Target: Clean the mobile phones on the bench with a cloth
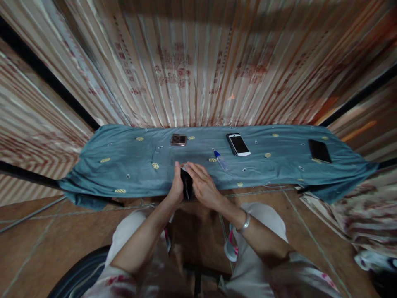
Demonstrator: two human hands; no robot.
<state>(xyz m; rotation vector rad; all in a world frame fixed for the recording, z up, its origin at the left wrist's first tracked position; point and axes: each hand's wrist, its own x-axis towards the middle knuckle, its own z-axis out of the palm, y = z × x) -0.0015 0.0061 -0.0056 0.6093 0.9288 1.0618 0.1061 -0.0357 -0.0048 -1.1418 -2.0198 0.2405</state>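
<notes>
At the centre of the frame, we see two bare hands meeting over a flat, glossy black rectangular object (187,186), possibly a phone, at the near edge of a surface draped in teal cloth with yellow motifs (136,155). The left hand (176,186) grasps the object along its left side, thumb pointing toward the top of the frame. The right hand (205,188), a silver-coloured bracelet (245,222) on its wrist, lies across the upper right of the object, fingers bent over its top; we cannot tell whether they grip or merely rest there. A small pale patch shows by those fingers, too blurred for us to name.

The object's long axis runs nearly up and down the frame, its lower end leaning slightly right. It sits directly between the two sets of fingers, both hands touching it, so neither is the nearer.

Beyond, just above and right of the right hand, we find a small clear bottle with a blue cap (221,160), lying aslant with its cap toward the upper left. Farther right rests a white-framed phone with a dark screen (238,145); a flat black rectangle (320,151) lies near the surface's right end. Above the hands is a small dark rectangular item with a blurred face (179,140), well apart from the fingers.
</notes>
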